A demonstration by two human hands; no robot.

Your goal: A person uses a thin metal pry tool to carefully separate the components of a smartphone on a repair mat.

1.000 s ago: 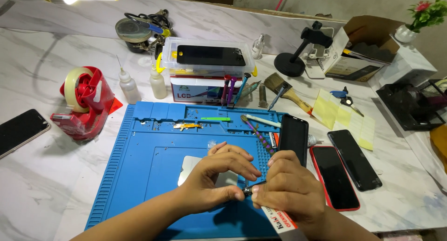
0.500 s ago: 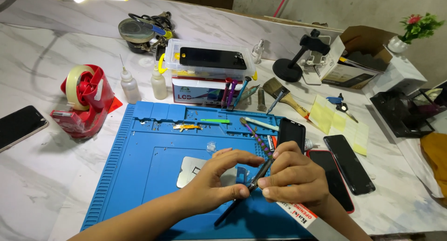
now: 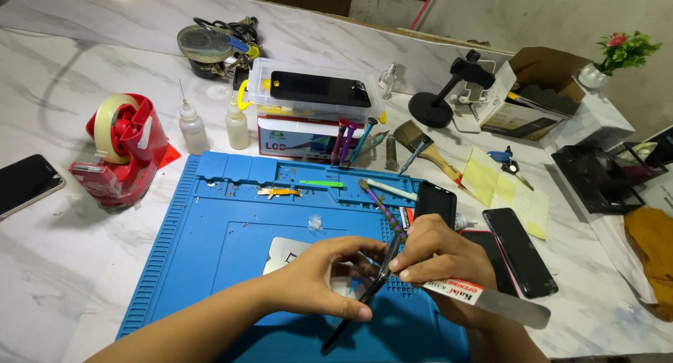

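Observation:
Both my hands meet over the near part of a blue work mat [image 3: 210, 265]. My left hand [image 3: 322, 279] curls around a small flat part that lies on a silver metal plate [image 3: 280, 254]; the fingers hide most of that part. My right hand [image 3: 445, 265] pinches a thin dark tool [image 3: 354, 314] that slants down to the left across the left fingertips. The same hand also grips a flat metal opening blade [image 3: 505, 308] with a white and red label, which sticks out to the right.
On the mat's far side lie a purple-handled tool [image 3: 382, 209], a green stick [image 3: 321, 184] and a black phone [image 3: 434, 203]. Two phones [image 3: 519, 251] rest right of the mat, a red tape dispenser [image 3: 119, 152] and another phone [image 3: 24, 184] left. Dropper bottles [image 3: 191, 128], a clear box [image 3: 315, 89] and a brush [image 3: 427, 149] stand behind.
My right hand has tilted the thin dark tool up so it now slants steeply across my left fingertips. Both hands stay over the same spot on the mat.

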